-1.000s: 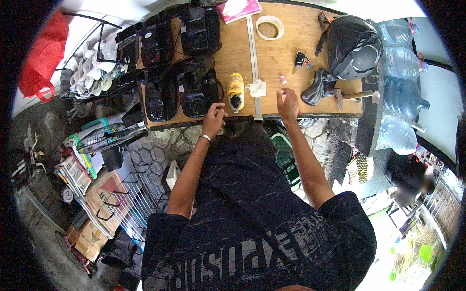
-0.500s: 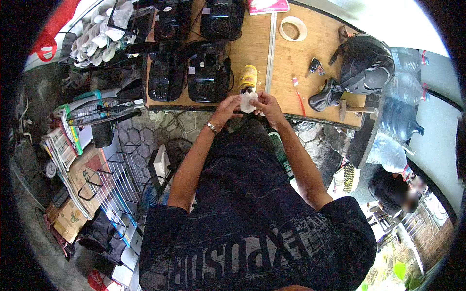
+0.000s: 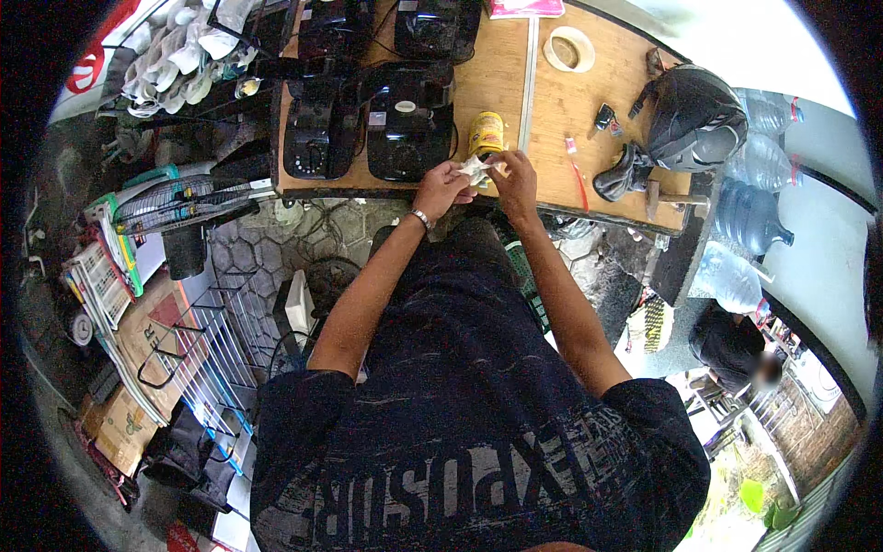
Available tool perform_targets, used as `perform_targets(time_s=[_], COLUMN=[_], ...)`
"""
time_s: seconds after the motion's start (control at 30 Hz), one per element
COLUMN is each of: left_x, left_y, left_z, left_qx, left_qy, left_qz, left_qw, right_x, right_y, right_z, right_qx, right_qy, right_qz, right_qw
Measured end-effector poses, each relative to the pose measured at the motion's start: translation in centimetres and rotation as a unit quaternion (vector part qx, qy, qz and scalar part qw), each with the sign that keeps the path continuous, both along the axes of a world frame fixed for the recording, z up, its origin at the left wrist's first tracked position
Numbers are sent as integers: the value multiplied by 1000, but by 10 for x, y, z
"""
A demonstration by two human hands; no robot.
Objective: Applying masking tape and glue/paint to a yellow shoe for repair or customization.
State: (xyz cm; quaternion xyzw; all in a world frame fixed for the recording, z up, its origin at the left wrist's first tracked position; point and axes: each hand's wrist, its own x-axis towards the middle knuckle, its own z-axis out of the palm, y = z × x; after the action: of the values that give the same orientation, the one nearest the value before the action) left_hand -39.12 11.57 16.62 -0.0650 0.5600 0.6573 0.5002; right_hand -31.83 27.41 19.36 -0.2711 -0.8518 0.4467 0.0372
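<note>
Between my two hands, at the near edge of the table, is a small crumpled white piece (image 3: 475, 169), thin like tissue or plastic film; its exact material is hard to make out. My left hand (image 3: 441, 191) pinches one side of it, fingers bent. On the opposite side, the fingertips of my right hand (image 3: 515, 187) grip it too. Just beyond the fingers a yellow can or jar (image 3: 487, 132) stands on the wooden table (image 3: 497, 74), its lower part partly hidden by the hands and the white piece.
Several glossy black machines (image 3: 405, 133) fill the table's left side. Toward the right are a tape roll (image 3: 569, 50), a red-and-white toothbrush-like item (image 3: 578, 175), a hammer (image 3: 655, 198) and a black backpack (image 3: 694, 120). A fan (image 3: 184, 207) stands left; water bottles (image 3: 754, 216) and another person (image 3: 731, 345) are right.
The white piece, spread wider before, is now bunched and drawn out between my fingers. My hands have moved slightly right and up in the picture, and the whole view has shifted a little.
</note>
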Motion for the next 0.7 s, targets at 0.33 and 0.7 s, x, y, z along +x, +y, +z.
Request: perform_targets(time_s=[0.33, 0.7], left_x=[0, 3], left_y=[6, 9], left_z=[-16, -23], left_qx=[-42, -41], left_qy=[73, 23], left_qz=[-68, -32], left_qw=[994, 998], right_x=[-2, 1], right_y=[-10, -4], right_z=[10, 14], right_qx=[23, 118], right_qy=[15, -87], right_qz=[6, 126], right_qw=[1000, 981])
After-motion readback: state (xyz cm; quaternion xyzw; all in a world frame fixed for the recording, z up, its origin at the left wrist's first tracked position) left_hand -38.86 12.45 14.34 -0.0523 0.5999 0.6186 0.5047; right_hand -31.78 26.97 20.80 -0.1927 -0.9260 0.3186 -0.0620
